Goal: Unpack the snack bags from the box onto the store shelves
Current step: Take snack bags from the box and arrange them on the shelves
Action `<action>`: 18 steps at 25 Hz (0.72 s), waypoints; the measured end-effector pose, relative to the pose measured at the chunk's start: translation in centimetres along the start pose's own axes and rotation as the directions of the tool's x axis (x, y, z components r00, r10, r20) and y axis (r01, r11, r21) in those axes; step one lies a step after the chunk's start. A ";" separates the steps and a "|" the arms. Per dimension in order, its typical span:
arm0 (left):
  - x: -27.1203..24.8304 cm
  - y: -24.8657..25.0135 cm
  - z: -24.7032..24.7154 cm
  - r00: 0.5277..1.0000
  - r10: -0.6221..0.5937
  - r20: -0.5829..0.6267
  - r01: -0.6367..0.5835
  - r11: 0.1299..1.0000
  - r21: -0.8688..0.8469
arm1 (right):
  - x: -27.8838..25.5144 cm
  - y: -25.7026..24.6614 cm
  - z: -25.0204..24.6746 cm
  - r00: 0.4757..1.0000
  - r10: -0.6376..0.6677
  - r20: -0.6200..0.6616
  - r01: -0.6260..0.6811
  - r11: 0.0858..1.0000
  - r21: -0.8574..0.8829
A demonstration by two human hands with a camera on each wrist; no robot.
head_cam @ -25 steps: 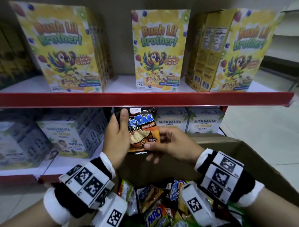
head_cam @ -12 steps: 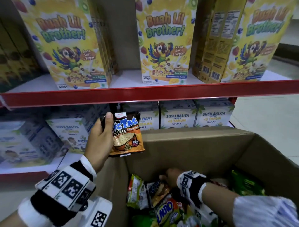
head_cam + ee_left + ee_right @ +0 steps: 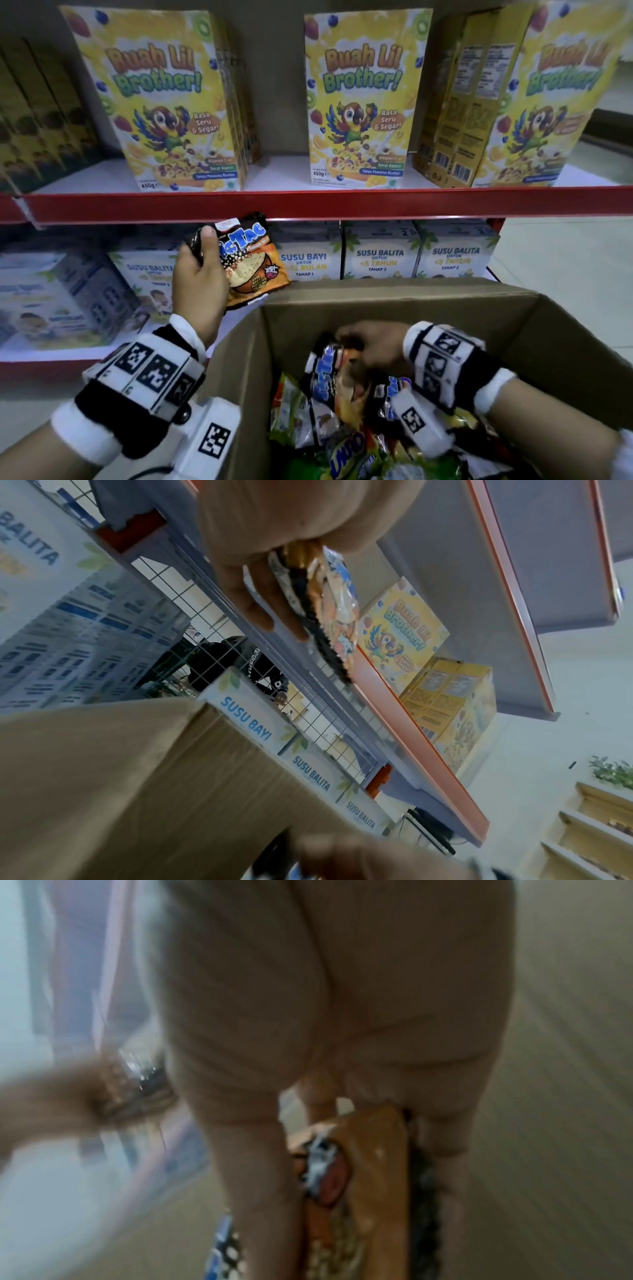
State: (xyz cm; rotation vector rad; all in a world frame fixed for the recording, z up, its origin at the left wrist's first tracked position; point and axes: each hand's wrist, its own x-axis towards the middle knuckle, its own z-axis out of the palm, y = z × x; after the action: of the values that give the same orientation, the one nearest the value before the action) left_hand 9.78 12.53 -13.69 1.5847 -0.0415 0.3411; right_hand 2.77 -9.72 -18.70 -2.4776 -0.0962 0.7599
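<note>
Orange snack bag (image 3: 251, 260) in left grip (image 3: 198, 274); right grip (image 3: 373, 349) holds second bag (image 3: 329, 373) inside box (image 3: 394, 305).

We see two bare hands, the left hand (image 3: 200, 291) and the right hand (image 3: 373, 346). Each wrist wears a black band (image 3: 116, 407) with white terry cuffs (image 3: 80, 437) at both ends. On each band sits a white block (image 3: 150, 370) with square black-and-white code markers. A white camera housing (image 3: 209, 442), also with one marker, hangs under each wrist. A thin black cable (image 3: 150, 474) leaves the left housing. The right arm has a light sleeve (image 3: 623, 459).
</note>
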 end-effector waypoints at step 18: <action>-5.4 1.2 5.5 0.877 -0.028 0.480 0.145 0.967 -0.209 | -5.7 -2.1 -4.6 0.847 -0.056 -0.528 0.504 0.395 0.768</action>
State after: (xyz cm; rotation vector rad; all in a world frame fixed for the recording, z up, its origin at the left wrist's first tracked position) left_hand 5.37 6.08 -13.88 1.3903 -0.3766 -0.1300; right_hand 0.64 -11.39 -11.50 -1.4300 0.0365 0.0040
